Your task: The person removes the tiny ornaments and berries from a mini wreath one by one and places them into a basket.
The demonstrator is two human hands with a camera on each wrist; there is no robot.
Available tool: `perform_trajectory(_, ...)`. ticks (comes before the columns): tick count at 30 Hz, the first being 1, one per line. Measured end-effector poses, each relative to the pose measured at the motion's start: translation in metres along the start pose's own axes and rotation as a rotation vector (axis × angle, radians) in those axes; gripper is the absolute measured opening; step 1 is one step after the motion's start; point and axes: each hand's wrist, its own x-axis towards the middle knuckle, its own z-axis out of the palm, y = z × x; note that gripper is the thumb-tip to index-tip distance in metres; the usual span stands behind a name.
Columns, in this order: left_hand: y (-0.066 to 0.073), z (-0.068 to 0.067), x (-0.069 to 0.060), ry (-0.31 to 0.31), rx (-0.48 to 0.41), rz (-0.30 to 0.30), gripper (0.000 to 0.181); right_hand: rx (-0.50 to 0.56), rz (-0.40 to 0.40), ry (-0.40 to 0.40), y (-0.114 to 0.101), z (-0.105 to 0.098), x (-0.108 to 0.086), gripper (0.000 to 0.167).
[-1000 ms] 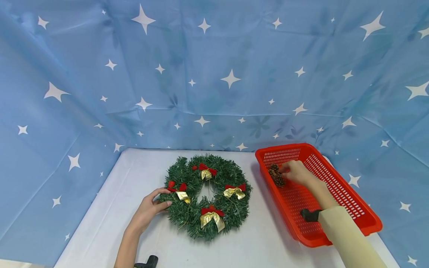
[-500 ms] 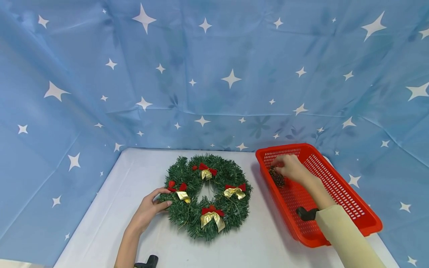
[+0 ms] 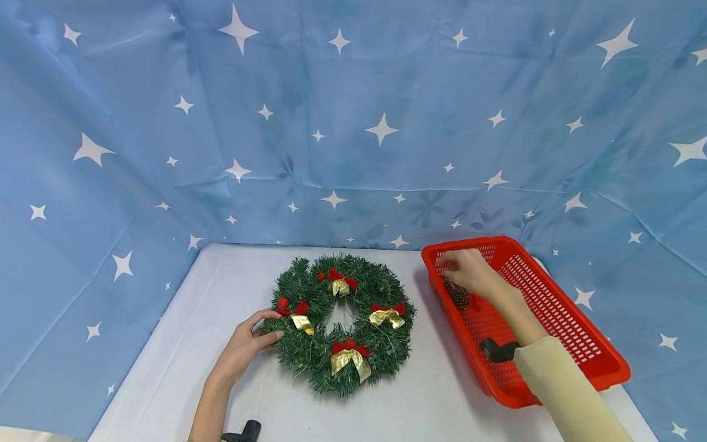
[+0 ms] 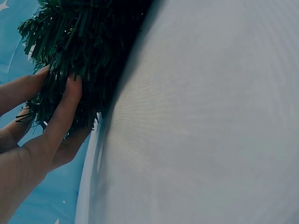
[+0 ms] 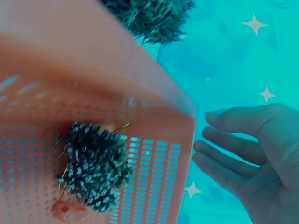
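Starred blue cloth backdrop (image 3: 309,80) runs out of frame at the top and sides. White-covered table (image 3: 229,279): bare strip between wreath and basket. Red perforated plastic basket (image 3: 544,291), right; near end partly behind the sleeve (image 3: 563,380). Bristly green wreath (image 3: 320,356) lies flat, left of basket. Left hand (image 3: 248,341) grips its left edge, fingertips partly buried. Right hand (image 3: 472,270) above basket's far-left corner, thumb and fingers slightly apart. Scaly pine cones (image 5: 96,163) in basket, partly hidden in head view; count unclear.
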Motion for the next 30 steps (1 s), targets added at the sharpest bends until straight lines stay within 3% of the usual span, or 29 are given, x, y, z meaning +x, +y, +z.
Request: perform_trajectory(30,0.0,0.001,0.001,-0.002,0.002,0.013,0.043,0.093,-0.055,-0.037,-0.048,0.02,0.032,0.019)
